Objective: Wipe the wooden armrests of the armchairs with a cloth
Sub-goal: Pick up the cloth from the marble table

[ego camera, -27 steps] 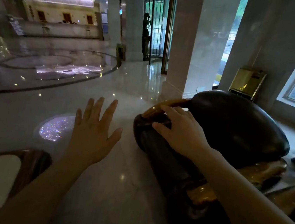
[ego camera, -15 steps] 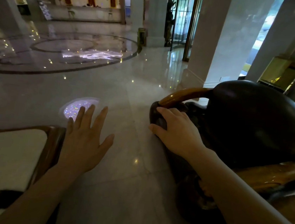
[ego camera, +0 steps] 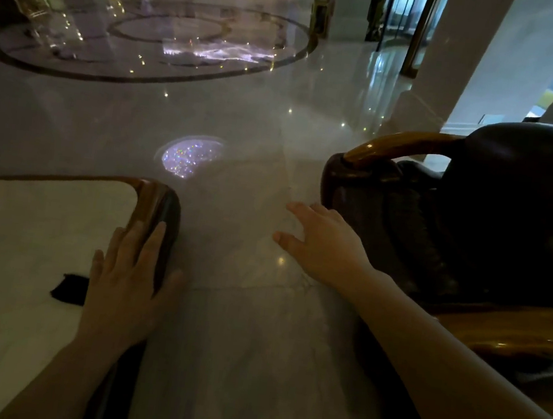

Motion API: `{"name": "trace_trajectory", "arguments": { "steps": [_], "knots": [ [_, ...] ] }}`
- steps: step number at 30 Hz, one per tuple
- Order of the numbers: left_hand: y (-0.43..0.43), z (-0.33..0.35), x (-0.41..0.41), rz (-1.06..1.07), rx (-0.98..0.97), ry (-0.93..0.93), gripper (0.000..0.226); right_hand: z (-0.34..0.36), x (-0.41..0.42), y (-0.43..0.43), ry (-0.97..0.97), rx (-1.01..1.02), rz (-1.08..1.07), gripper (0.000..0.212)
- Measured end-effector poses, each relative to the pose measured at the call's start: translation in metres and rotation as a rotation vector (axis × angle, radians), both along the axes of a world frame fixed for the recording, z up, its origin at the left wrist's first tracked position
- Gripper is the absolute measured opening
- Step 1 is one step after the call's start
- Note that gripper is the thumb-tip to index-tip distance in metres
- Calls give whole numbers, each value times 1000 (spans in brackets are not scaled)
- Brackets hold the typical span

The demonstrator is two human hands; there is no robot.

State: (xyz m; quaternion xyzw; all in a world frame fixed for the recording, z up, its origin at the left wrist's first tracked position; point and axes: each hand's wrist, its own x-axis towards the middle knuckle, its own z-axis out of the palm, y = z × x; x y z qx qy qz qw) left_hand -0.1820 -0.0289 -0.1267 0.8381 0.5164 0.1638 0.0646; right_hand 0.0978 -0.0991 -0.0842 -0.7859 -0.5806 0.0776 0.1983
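Observation:
A dark leather armchair (ego camera: 509, 208) stands at the right, with a curved wooden armrest (ego camera: 392, 146) on its far side and another wooden armrest (ego camera: 509, 332) nearer me. My right hand (ego camera: 322, 245) hovers over the floor just left of the chair, fingers apart, holding nothing. My left hand (ego camera: 126, 278) lies flat on the wooden edge of a low white-topped table (ego camera: 22, 249), fingers spread. A small dark cloth (ego camera: 68, 289) lies on the table top, just left of my left hand and partly hidden by it.
Polished marble floor (ego camera: 222, 306) runs between table and armchair. A light spot (ego camera: 188, 158) glitters on the floor ahead. White pillars (ego camera: 464, 58) stand at the back right, a round floor inlay (ego camera: 149, 40) farther off.
My right hand has come off the armchair's front and moved left and down over the floor. My left hand has dropped onto the table's edge. The view has tilted downward.

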Motion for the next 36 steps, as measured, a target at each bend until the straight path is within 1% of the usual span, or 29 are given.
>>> {"name": "trace_trajectory", "arguments": {
  "steps": [8, 12, 15, 16, 20, 24, 28, 31, 36],
  "knots": [
    [31, -37, -86, 126, -71, 40, 81, -26, -76, 62, 6, -52, 117, 61],
    [54, -56, -136, 202, -142, 35, 71, -36, -124, 103, 31, -75, 172, 56],
    [72, -66, -170, 222, -174, 50, 72, -45, -162, 134, 43, -108, 199, 53],
    [78, -69, -181, 230, -187, 58, 75, -48, -174, 145, 55, -120, 205, 53],
    [101, -81, -215, 278, -241, 73, 79, -66, -215, 178, 99, -160, 265, 57],
    [120, -100, -236, 330, -285, 82, 80, -89, -237, 211, 105, -197, 323, 57],
    [137, -128, -247, 413, -336, 99, 73, -120, -249, 249, 130, -262, 410, 60],
    [150, -151, -250, 476, -378, 130, 73, -148, -258, 284, 144, -308, 500, 61],
    [182, -202, -247, 623, -431, 129, 73, -206, -272, 344, 165, -397, 643, 62]
  ]
}}
